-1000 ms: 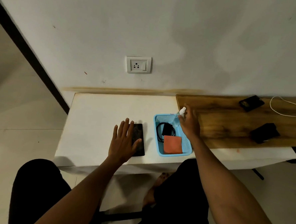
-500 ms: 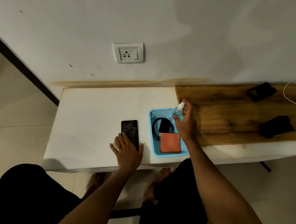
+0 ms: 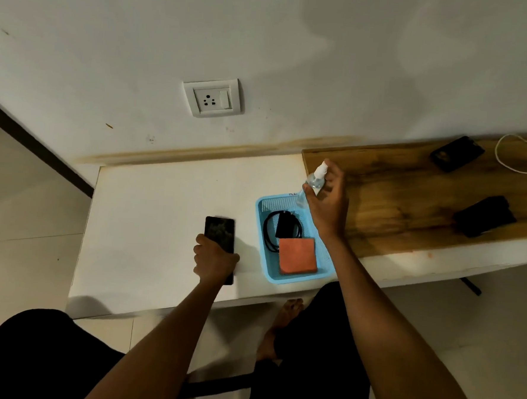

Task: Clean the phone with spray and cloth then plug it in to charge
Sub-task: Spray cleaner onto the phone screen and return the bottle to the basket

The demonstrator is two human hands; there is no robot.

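Observation:
A black phone lies screen up on the white table. My left hand grips its near end, fingers curled round the edge. My right hand holds a small clear spray bottle with a white nozzle, lifted above the far right corner of a blue basket. In the basket lie a folded orange cloth and a black charger with its coiled cable. A white wall socket sits above the table.
A wooden board adjoins the table on the right, carrying two black items and a white cable. The table's front edge is close to my knees. A bare foot rests on the tiled floor below.
My left hand slid from lying flat over the phone to gripping its near end. My right hand lifted the spray bottle out of the basket corner.

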